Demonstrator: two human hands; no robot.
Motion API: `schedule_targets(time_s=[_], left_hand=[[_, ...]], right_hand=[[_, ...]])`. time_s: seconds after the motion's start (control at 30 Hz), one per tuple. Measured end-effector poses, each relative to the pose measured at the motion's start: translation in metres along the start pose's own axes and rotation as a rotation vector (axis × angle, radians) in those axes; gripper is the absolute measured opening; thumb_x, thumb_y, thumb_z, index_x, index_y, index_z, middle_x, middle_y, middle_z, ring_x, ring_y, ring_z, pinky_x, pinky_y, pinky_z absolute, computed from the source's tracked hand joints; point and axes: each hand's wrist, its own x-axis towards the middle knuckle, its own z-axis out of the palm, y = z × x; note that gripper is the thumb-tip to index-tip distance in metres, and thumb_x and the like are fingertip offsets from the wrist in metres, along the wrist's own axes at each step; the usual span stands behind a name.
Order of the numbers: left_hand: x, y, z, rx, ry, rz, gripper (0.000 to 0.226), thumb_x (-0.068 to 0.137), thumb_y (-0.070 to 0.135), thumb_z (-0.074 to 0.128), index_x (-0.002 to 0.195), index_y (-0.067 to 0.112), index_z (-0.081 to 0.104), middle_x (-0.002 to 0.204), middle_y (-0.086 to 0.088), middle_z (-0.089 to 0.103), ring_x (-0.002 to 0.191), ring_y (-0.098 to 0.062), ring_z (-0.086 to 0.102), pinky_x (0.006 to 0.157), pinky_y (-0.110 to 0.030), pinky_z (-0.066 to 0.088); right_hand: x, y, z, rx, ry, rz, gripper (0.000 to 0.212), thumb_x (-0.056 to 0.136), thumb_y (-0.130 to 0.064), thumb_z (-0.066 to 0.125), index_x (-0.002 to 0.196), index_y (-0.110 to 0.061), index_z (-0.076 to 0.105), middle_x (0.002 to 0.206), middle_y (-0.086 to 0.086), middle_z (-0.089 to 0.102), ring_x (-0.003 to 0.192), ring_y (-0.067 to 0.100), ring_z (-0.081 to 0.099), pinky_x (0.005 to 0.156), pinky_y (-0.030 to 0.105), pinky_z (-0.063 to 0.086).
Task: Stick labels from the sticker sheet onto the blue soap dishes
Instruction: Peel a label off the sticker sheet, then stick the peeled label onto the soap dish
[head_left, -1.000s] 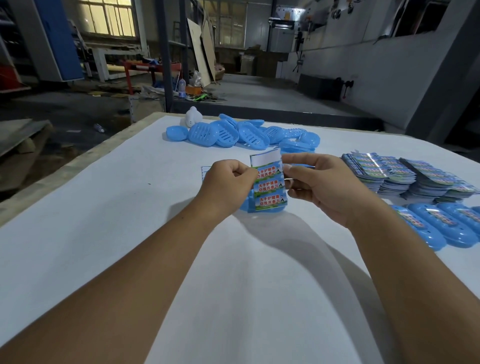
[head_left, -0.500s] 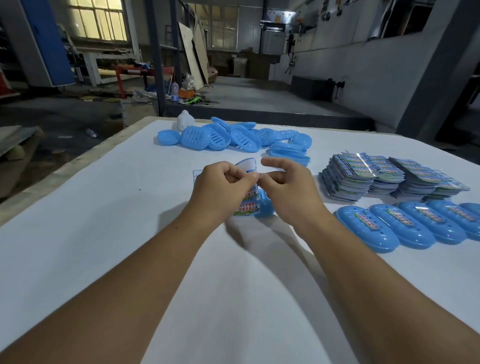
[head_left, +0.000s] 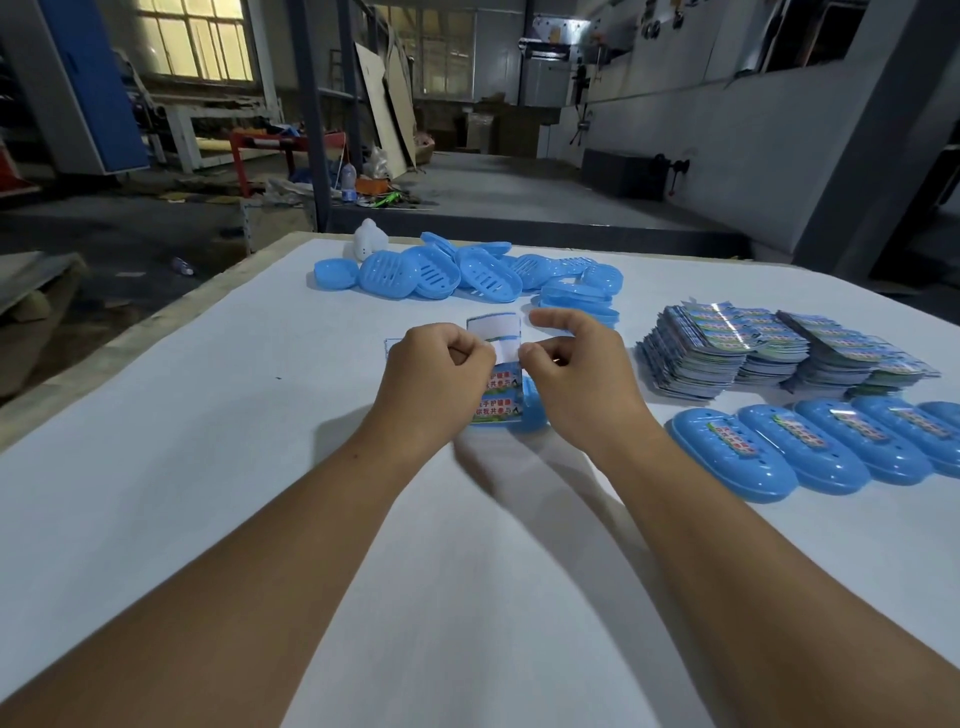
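My left hand (head_left: 434, 371) grips the sticker sheet (head_left: 496, 395) upright above the white table (head_left: 182, 441); the sheet's top rows are bare white backing and printed labels remain below. My right hand (head_left: 576, 371) pinches a label at the sheet's right edge with thumb and forefinger. A blue soap dish (head_left: 535, 413) lies on the table right behind the sheet, mostly hidden. Several labelled blue soap dishes (head_left: 732, 449) lie in a row at the right. A heap of unlabelled blue soap dishes (head_left: 467, 273) sits at the far side.
Stacks of sticker sheets (head_left: 727, 345) stand at the right behind the labelled row. A small white object (head_left: 370, 241) sits by the far heap. A paper scrap (head_left: 390, 345) lies left of my left hand. The table's left edge runs diagonally beside a cluttered workshop floor.
The sheet was lowered toward the table and my hands closed together on it. My right hand has shifted to its right edge, pinching a label; more white backing shows at the top.
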Motion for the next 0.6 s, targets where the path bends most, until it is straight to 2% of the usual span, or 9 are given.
schedule_targets(time_s=[0.13,0.3,0.43,0.6], left_hand=[[0.004,-0.004,0.0,0.065,0.01,0.014,0.02,0.095,0.03,0.06,0.077,0.023,0.064,0.077,0.008,0.071,0.076,-0.012,0.071,0.068,-0.034,0.061],[0.006,-0.008,-0.003,0.222,0.054,0.109,0.017,0.099,0.028,0.055,0.086,0.019,0.063,0.074,0.015,0.059,0.075,-0.014,0.06,0.067,-0.032,0.051],[0.007,-0.01,-0.005,0.252,0.053,0.124,0.018,0.099,0.028,0.053,0.091,0.017,0.065,0.075,0.018,0.055,0.081,-0.017,0.059,0.072,-0.033,0.05],[0.003,-0.007,-0.003,0.243,-0.012,0.125,0.017,0.098,0.027,0.055,0.092,0.015,0.067,0.076,0.017,0.056,0.084,-0.018,0.059,0.079,-0.035,0.051]], right_hand=[[0.003,0.002,-0.009,-0.106,0.041,-0.019,0.03,0.099,-0.016,0.055,0.127,-0.026,0.055,0.098,-0.003,0.069,0.091,0.013,0.064,0.077,0.026,0.047],[0.006,0.006,-0.023,-0.284,0.043,-0.037,0.022,0.098,-0.015,0.045,0.108,-0.034,0.048,0.086,-0.006,0.064,0.084,0.024,0.063,0.076,0.047,0.054],[0.008,0.007,-0.031,-0.414,0.063,-0.043,0.021,0.099,-0.016,0.043,0.091,-0.032,0.055,0.094,-0.004,0.065,0.084,0.024,0.06,0.075,0.045,0.054],[0.01,0.011,-0.033,-0.564,0.022,0.006,0.027,0.093,-0.007,0.044,0.096,-0.032,0.053,0.1,-0.004,0.058,0.092,0.027,0.058,0.078,0.043,0.053]])
